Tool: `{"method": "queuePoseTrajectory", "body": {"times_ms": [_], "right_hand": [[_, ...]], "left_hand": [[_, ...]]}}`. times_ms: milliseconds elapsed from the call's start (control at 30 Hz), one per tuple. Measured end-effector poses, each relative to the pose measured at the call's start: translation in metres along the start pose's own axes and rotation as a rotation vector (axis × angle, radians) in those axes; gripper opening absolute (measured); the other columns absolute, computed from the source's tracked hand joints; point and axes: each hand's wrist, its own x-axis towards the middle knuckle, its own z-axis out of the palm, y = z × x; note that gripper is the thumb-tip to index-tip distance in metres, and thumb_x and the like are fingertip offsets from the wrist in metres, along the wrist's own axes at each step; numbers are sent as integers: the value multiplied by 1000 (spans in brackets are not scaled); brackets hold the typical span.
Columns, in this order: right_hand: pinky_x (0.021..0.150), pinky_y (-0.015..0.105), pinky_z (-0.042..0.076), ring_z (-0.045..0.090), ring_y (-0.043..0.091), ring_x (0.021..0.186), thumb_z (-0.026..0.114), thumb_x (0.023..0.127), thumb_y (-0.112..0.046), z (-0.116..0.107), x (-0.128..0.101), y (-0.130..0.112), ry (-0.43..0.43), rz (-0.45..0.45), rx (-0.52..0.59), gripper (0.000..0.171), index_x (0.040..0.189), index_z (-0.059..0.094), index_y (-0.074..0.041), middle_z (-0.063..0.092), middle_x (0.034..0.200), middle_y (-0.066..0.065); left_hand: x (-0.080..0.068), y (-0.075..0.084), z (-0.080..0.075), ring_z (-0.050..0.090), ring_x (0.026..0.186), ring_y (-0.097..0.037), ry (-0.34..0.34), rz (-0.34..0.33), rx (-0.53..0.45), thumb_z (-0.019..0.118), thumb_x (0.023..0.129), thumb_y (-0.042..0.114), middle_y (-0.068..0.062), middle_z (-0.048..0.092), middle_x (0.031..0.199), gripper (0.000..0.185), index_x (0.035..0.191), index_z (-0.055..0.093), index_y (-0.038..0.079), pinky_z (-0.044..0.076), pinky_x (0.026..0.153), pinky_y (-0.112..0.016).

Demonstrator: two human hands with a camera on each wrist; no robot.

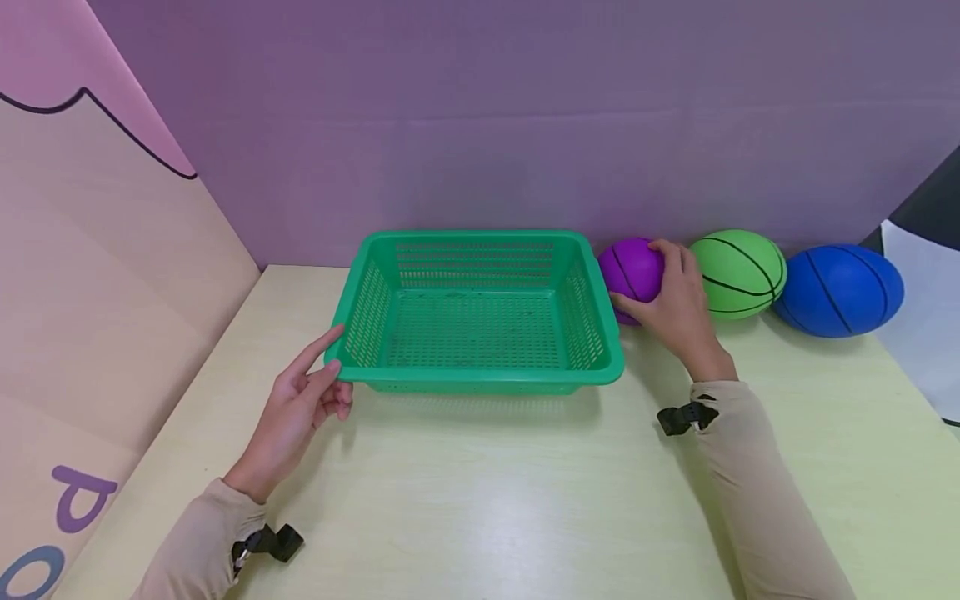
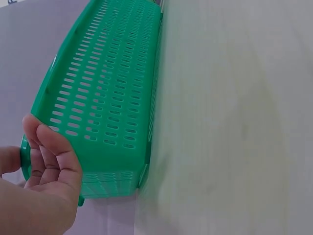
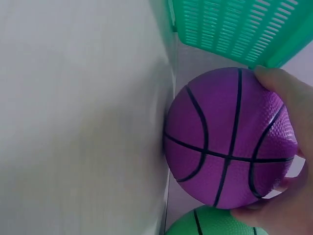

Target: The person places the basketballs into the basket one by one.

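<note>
Purple and ribbed with black seams, the small rubber basketball (image 1: 632,271) sits at the 3 o'clock side of the green slotted plastic basket (image 1: 476,379), the right hand (image 1: 678,304) curled round it, thumb in front, fingers over its top. The left hand (image 1: 300,408), fingers loosely straight, touches the basket's 8 o'clock corner.

The only lettering stands on the panel (image 1: 112,317) at the left in the head view: a purple letter that looks like "P" near its lower edge, and below it part of a blue round letter, perhaps "O", cut off by the frame. Nothing else bears readable text.
</note>
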Motion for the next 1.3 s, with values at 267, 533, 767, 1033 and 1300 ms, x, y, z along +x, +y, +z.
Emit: {"method": "queuePoseTrajectory", "body": {"times_ms": [267,533,767,1033,1300], "right_hand": [[100,69,34,25,48,136,90,73,-26,3,-2,6,-3,-24,-32,117,160,13,-16,20,152,27],[96,72,35,24,50,134,90,71,-28,1,-2,9,-15,18,-71,116,159,15,-17,21,149,32],[96,69,36,24,49,134,89,71,-31,-2,-2,14,2,36,-66,118,159,11,-19,23,147,33],[95,69,37,26,46,135,89,70,-34,-8,-3,13,69,12,-53,116,159,16,-22,27,147,29],[95,68,39,28,43,135,87,72,-36,-12,-3,13,108,25,-9,108,157,23,-22,29,147,26]], "left_hand": [[3,-3,3,58,68,-14,-3,6,15,47,107,24,-3,64,79,54,158,29,17,52,65,-24],[4,-3,4,59,69,-14,9,13,28,48,107,25,-3,65,79,54,157,30,17,53,66,-25],[3,-2,7,60,69,-14,15,19,25,48,107,23,-3,65,79,54,157,31,16,54,67,-25],[2,-1,9,60,70,-14,16,12,28,49,106,23,-3,66,78,54,157,32,17,54,68,-25],[2,-1,9,60,70,-14,12,16,45,49,106,23,-3,66,79,53,157,32,17,54,68,-25]]}}
